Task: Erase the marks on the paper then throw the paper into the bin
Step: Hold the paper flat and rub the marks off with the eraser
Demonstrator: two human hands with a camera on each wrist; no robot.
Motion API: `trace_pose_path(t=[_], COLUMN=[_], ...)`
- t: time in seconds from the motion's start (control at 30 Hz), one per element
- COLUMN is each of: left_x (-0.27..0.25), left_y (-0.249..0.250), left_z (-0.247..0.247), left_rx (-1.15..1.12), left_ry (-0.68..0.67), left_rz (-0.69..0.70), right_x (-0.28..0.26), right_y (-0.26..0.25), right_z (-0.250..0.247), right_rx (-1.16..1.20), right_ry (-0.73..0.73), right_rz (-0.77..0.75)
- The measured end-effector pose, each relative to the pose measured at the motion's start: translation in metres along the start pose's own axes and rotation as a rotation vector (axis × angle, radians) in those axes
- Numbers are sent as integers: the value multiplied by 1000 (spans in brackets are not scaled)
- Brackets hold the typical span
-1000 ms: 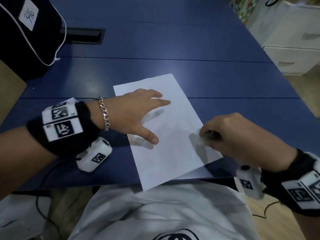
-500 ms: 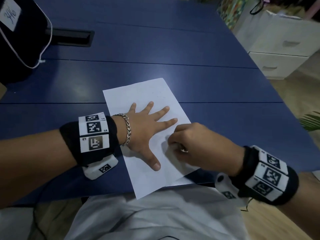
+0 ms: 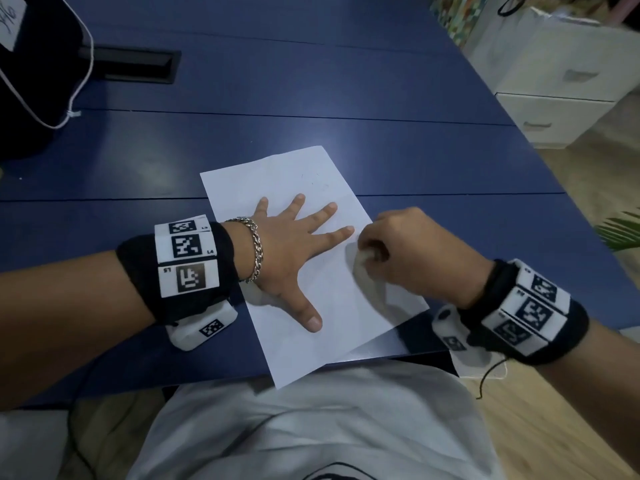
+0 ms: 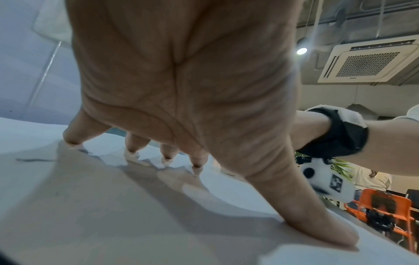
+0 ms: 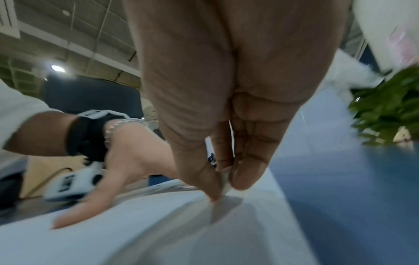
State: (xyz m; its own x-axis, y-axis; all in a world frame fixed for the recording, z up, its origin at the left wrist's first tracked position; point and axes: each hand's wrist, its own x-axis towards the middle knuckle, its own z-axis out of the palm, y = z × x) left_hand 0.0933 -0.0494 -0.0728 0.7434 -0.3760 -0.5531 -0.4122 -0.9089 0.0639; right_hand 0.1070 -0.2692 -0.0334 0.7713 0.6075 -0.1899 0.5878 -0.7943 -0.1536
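Note:
A white sheet of paper (image 3: 294, 174) lies slanted on the blue table (image 3: 311, 81), its near corner hanging over the front edge. My left hand (image 3: 294, 244) lies flat on the sheet with fingers spread, pressing it down; in the left wrist view the fingertips (image 4: 133, 152) and thumb touch the paper (image 4: 113, 224). My right hand (image 3: 408, 254) pinches a small white eraser (image 3: 363, 258) and holds it against the paper near the right edge. In the right wrist view the eraser (image 5: 224, 181) sits between thumb and finger, touching the paper (image 5: 158, 233). A few faint marks (image 3: 315, 180) show near the sheet's far end.
A black bag (image 3: 31, 74) sits at the table's far left, beside a dark cable slot (image 3: 135, 65). White drawers (image 3: 561, 84) stand right of the table, with a green plant (image 3: 620, 230) by the right edge. No bin is in view.
My left hand has slid further onto the sheet and spread flat. My right hand with the eraser has moved from the sheet's right edge inward, close to the left fingertips.

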Motion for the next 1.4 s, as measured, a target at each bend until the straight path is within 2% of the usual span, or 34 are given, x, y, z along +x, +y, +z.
trace_pose_path(t=[0.07,0.13,0.2,0.37,0.43,0.53,0.63,0.7,0.77,0.9,1.03,1.2,1.4], left_x=[0,0,1,2,2,1,-7,-19,-39,-91,-110,-95,-94], left_y=[0,0,1,2,2,1,-1,-8,-18,-23,7,-4,-39], left_z=[0,0,0,-1,-1,-1,-2,-6,-9,3,29,47,55], left_rx=[-2,2,12,19,19,12,-20,-42,-89,-59,-101,-123,-204], left_ry=[-1,-1,-3,-14,-16,-17,7,89,152,149,84,89,94], left_rz=[-4,-4,-7,-19,-16,-8,36,41,-38,-340,-350,-343,-252], right_x=[-3,-14,-18,-4,-10,-23,-21,-23,-32,-41,-19,3,-5], right_y=[-8,-30,-33,3,-12,-29,-5,16,28,23,3,-1,-7], right_z=[4,12,12,4,11,17,7,0,1,7,-1,1,-12], right_rx=[-35,-23,4,-10,-52,22,86,122,152,171,165,-16,3], right_ry=[2,-56,-106,27,8,-70,18,86,78,14,58,-79,-221], right_rz=[-18,-97,-113,47,-9,-77,-61,-39,-38,-72,-200,-193,-258])
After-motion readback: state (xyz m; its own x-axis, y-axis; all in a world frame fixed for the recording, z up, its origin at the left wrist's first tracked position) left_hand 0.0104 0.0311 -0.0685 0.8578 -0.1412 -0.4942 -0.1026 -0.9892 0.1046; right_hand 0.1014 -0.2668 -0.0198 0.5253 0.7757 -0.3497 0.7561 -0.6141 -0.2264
